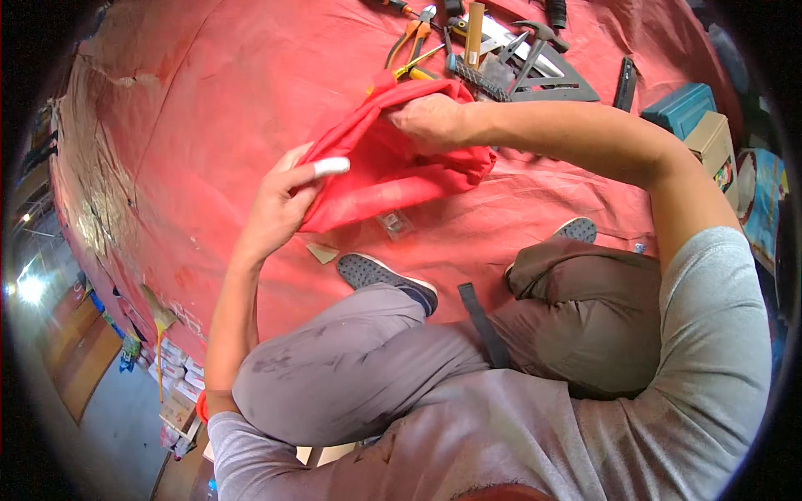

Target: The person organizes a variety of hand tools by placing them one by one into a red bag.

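A red cloth bag hangs above the tarp, its mouth spread towards me. My left hand grips its left rim, with the thumb over the edge; a white wrapping covers the thumb's tip. Against the upper part of the opening, my right hand is curled on the red cloth, its fingertips hidden. The inside of the bag is only partly visible. Below it, a small clear plastic packet lies near my shoe.
Beyond the bag lie pliers, a claw hammer, a grey triangular square and a yellow screwdriver. A teal case and a cardboard box stand right. A red tarp covers the ground.
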Tool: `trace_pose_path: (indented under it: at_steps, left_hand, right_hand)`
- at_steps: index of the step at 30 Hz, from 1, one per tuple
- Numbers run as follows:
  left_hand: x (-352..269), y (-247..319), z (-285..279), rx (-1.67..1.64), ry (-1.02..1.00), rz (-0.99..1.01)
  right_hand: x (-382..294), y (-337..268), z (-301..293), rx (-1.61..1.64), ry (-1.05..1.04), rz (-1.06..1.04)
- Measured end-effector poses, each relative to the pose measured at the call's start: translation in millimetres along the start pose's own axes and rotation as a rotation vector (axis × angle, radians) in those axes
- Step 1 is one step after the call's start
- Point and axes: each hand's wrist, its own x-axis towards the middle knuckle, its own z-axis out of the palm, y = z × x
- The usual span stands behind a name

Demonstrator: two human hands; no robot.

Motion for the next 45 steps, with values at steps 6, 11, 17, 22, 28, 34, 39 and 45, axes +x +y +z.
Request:
trace_pose_path:
  at_steps: [6, 11, 17, 22, 28, 34, 39, 45]
  left_hand:
    - [-3, 2, -2, -0.054, -0.046, -0.103]
    - [-2, 17, -19, -0.225, -0.027, -0.248]
    - [-1, 13, -28, -0.341, -0.006, -0.345]
    - [-3, -1, -11, -0.396, -0.045, -0.465]
    - [3, 0, 1, -0.524, -0.031, -0.455]
    - [16, 9, 5, -0.554, -0.036, -0.485]
    - [26, 10, 4, -0.555, -0.055, -0.478]
    - [40, 13, 11, -0.577, -0.104, -0.507]
  right_hand:
    - [-6, -4, 38, -0.505, -0.344, -0.085]
    - [-21, -4, 72, -0.75, -0.39, -0.157]
    - [-44, -48, 11, -0.173, -0.513, -0.391]
    - [-25, 12, -108, 0.174, 0.187, -0.084]
    - [-1, 177, -176, 0.155, 0.264, 0.733]
    - [21, 185, -133, -0.002, 0.332, 0.736]
    - [38, 174, -145, -0.052, 0.204, 0.65]
    - [43, 183, -122, 0.044, 0.309, 0.613]
